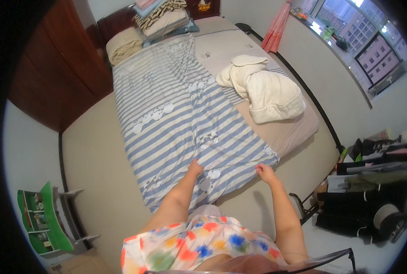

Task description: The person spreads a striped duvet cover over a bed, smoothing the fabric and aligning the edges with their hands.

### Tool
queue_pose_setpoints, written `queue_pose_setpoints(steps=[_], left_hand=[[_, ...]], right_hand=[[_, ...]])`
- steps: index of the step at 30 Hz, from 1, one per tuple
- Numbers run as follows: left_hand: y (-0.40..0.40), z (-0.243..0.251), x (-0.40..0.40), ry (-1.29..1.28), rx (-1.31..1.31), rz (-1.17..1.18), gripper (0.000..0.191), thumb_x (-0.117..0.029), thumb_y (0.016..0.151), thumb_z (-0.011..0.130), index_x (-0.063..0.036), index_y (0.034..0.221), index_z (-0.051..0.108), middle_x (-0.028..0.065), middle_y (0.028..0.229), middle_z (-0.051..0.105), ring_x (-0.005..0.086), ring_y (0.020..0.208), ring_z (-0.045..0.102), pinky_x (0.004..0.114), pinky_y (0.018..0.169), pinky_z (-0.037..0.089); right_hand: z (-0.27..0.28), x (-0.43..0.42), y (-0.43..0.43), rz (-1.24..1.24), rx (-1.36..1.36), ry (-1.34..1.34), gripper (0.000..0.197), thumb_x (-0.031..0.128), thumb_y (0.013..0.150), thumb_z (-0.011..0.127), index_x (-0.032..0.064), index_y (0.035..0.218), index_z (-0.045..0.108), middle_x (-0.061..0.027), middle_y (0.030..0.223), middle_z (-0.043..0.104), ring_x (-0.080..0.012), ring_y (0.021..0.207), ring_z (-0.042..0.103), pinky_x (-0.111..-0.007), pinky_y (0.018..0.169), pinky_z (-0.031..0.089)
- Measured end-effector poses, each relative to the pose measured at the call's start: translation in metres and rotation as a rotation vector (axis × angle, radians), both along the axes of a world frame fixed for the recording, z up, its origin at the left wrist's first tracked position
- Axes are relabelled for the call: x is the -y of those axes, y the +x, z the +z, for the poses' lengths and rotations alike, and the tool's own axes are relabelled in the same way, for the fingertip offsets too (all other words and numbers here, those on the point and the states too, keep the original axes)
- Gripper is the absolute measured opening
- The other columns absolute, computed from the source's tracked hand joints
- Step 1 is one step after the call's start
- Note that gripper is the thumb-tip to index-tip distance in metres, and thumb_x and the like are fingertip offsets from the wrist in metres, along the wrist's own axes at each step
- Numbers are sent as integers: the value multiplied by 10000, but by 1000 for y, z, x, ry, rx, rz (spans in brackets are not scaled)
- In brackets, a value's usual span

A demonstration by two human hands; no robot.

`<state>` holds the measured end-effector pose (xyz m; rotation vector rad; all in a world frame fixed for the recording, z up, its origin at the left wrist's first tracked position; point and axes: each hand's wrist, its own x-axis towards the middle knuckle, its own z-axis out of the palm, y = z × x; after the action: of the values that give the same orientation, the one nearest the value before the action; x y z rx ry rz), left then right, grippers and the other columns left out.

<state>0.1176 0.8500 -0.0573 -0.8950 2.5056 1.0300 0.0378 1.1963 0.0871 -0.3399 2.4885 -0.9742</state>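
A blue-and-white striped duvet cover (162,137) with panda prints lies spread over the left part of the bed, wrinkled along its middle. My left hand (196,167) pinches its fabric near the foot end, where a long fold runs up from my fingers. At the cover's near right edge, my right hand (266,173) has its fingers curled on the cloth, close to a corner. A folded cream quilt (268,90) lies in a heap on the right side of the bed, apart from both hands.
Folded bedding (165,22) is stacked by the headboard (207,8), beside a beige pillow (124,44). A dark wooden wardrobe (63,61) stands left. Clothes (364,191) hang on a rack at right, below the window (354,34). A green shelf (40,219) is at lower left.
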Motion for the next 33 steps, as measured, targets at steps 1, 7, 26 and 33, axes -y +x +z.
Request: queue_pose_setpoints(steps=[1,7,26,33], left_hand=[[-16,0,-6,-12,-11,-16,682,-298,615,682,-86,1196,395,184,1127,503,319,1042,483,379,870,396],[-101,29,-7,42,12,-85,716,-330,638,674,-124,1242,348,190,1147,467,332,1065,446,384,907,361],[-357,-75,-3,-190,456,240,969,-368,590,723,-297,1341,114,168,1387,100,412,1251,136,487,989,211],[-397,-128,18,-230,527,420,968,-341,557,748,-392,1315,149,194,1389,37,484,1218,124,524,961,229]], right_hand=[[-10,-3,-14,5,5,10,139,116,776,532,52,892,574,-54,693,566,-134,634,521,-270,587,431],[-50,-1,-103,3,-25,25,171,105,781,506,41,928,563,-80,670,560,-158,607,531,-282,580,436],[-157,149,-471,766,-867,208,476,193,677,601,139,1130,465,-62,1126,469,-260,1082,399,-544,897,259],[-196,284,-595,882,-985,313,536,174,709,562,170,1219,396,-26,1271,365,-262,1224,257,-579,956,170]])
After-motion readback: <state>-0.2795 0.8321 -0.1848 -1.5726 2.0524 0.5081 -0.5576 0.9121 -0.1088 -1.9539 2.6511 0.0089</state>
